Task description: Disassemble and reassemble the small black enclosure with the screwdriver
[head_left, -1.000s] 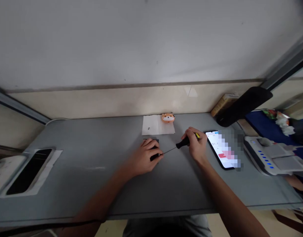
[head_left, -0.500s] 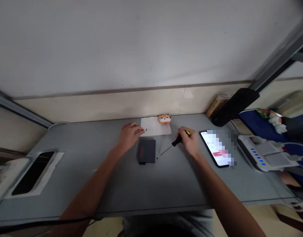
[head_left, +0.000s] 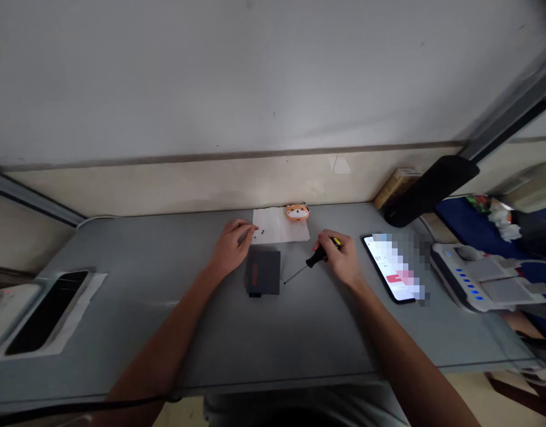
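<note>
A small dark flat box (head_left: 264,271) lies on the grey table (head_left: 166,308) in front of me. My left hand (head_left: 232,246) rests just behind its left corner, fingertips pinched at the edge of a white paper sheet (head_left: 279,233) that carries two tiny dark screws (head_left: 261,232). Whether anything is in the pinch I cannot make out. My right hand (head_left: 341,256) is closed round the black and yellow handle of a thin screwdriver (head_left: 315,256), whose tip points down-left beside the box's right edge.
A small orange animal figure (head_left: 298,212) sits on the paper's far corner. A lit phone (head_left: 390,267) lies right of my right hand, beside a white device with blue lights (head_left: 471,279). A black phone on white cloth (head_left: 44,311) lies far left. A black lamp head (head_left: 430,190) leans at back right.
My left hand has left the dark box and moved back-left to the paper's edge. The screwdriver has come off the box and now points beside it.
</note>
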The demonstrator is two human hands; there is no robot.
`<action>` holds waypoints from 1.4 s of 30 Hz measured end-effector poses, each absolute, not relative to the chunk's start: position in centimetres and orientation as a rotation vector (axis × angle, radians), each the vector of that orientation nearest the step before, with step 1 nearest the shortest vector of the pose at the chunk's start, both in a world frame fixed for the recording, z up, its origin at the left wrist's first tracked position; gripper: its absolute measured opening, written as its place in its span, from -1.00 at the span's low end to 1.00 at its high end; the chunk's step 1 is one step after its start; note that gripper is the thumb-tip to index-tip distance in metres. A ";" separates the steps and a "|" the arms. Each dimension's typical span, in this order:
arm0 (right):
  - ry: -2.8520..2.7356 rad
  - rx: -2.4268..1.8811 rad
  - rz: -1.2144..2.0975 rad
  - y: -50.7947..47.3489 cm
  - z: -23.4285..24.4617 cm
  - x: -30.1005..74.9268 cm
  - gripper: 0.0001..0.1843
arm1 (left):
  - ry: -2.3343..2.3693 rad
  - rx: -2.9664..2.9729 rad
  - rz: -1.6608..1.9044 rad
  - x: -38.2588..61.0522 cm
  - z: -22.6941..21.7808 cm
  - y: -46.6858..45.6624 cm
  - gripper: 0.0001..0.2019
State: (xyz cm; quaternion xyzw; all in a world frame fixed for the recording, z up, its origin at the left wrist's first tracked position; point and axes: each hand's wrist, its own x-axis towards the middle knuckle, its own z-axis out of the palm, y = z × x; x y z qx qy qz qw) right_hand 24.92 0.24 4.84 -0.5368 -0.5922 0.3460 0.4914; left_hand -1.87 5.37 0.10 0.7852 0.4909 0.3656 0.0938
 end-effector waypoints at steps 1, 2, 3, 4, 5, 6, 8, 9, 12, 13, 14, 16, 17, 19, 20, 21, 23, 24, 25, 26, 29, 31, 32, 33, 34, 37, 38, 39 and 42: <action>-1.444 -1.304 0.845 0.1 4.9 24.8 -0.57 | 1.432 2.334 1.086 -1.6 0.5 5.0 -0.70; -1.446 -1.303 0.841 0.0 4.9 24.7 -0.57 | 1.392 2.342 1.079 -1.3 0.9 4.5 -0.70; -1.439 -1.300 0.829 -0.1 5.0 24.6 -0.58 | 1.335 2.355 1.051 -1.0 1.4 4.0 -0.71; -1.418 -1.299 0.808 -0.1 5.0 24.5 -0.59 | 1.267 2.367 1.004 -0.6 1.8 3.5 -0.72; -1.383 -1.300 0.784 -0.1 5.1 24.6 -0.59 | 1.191 2.382 0.948 -0.2 2.2 3.0 -0.73; -1.336 -1.304 0.761 0.0 5.1 24.6 -0.59 | 1.130 2.387 0.897 0.2 2.5 2.6 -0.74; -1.233 -1.320 0.731 0.2 5.1 24.7 -0.59 | 1.047 2.381 0.835 0.8 2.6 2.0 -0.77; -1.190 -1.328 0.727 0.3 5.0 24.7 -0.59 | 1.025 2.371 0.826 1.0 2.5 1.9 -0.78; -1.113 -1.337 0.763 0.7 4.8 24.7 -0.59 | 0.996 2.332 0.899 1.4 1.7 2.1 -0.79; -1.094 -1.339 0.784 0.8 4.7 24.7 -0.60 | 0.997 2.320 0.932 1.4 1.4 2.3 -0.78; -1.076 -1.343 0.804 0.8 4.6 24.6 -0.60 | 1.001 2.312 0.956 1.4 1.2 2.4 -0.77; -1.050 -1.350 0.833 0.9 4.4 24.5 -0.60 | 1.013 2.315 0.984 1.2 1.0 2.8 -0.77; -1.040 -1.352 0.843 0.9 4.3 24.5 -0.60 | 1.020 2.330 0.989 1.1 1.0 2.9 -0.77; -1.029 -1.357 0.859 0.9 4.2 24.4 -0.60 | 1.040 2.376 1.003 0.6 1.1 3.1 -0.77; -1.024 -1.362 0.864 0.9 4.2 24.4 -0.59 | 1.062 2.403 0.997 0.4 1.2 3.3 -0.77; -1.021 -1.366 0.866 0.9 4.2 24.3 -0.58 | 1.105 2.427 0.984 0.0 1.3 3.5 -0.78; -1.022 -1.372 0.867 0.9 4.2 24.2 -0.56 | 1.255 2.454 0.933 -0.6 1.4 3.9 -0.79; -1.026 -1.374 0.863 0.9 4.2 24.2 -0.55 | 1.351 2.458 0.894 -1.0 1.4 4.1 -0.80; -1.031 -1.377 0.858 0.9 4.3 24.1 -0.53 | 1.445 2.458 0.851 -1.3 1.4 4.3 -0.81; -1.038 -1.378 0.853 0.9 4.3 24.1 -0.52 | 1.527 2.457 0.806 -1.5 1.3 4.5 -0.81; -1.051 -1.378 0.840 1.0 4.2 24.0 -0.50 | 1.653 2.469 0.684 -2.0 1.0 4.8 -0.80; -1.052 -1.373 0.838 1.1 4.0 24.1 -0.50 | 1.677 2.488 0.635 -2.1 0.8 4.9 -0.79; -1.050 -1.373 0.837 1.2 3.9 24.1 -0.50 | 1.682 2.495 0.616 -2.1 0.8 4.9 -0.78; -1.046 -1.374 0.837 1.2 3.8 24.1 -0.49 | 1.686 2.501 0.602 -2.1 0.8 4.9 -0.78; -1.042 -1.376 0.838 1.3 3.8 24.2 -0.49 | 1.683 2.504 0.593 -2.2 0.8 4.9 -0.77; -1.018 -1.384 0.835 1.3 3.6 24.3 -0.48 | 1.669 2.490 0.595 -2.3 1.0 4.9 -0.76; -1.012 -1.387 0.833 1.3 3.6 24.4 -0.48 | 1.666 2.475 0.601 -2.4 1.1 5.0 -0.76; -1.007 -1.389 0.827 1.3 3.7 24.4 -0.48 | 1.663 2.456 0.607 -2.5 1.1 5.0 -0.76; -1.000 -1.384 0.813 1.3 3.9 24.6 -0.49 | 1.644 2.404 0.630 -2.8 1.4 5.1 -0.78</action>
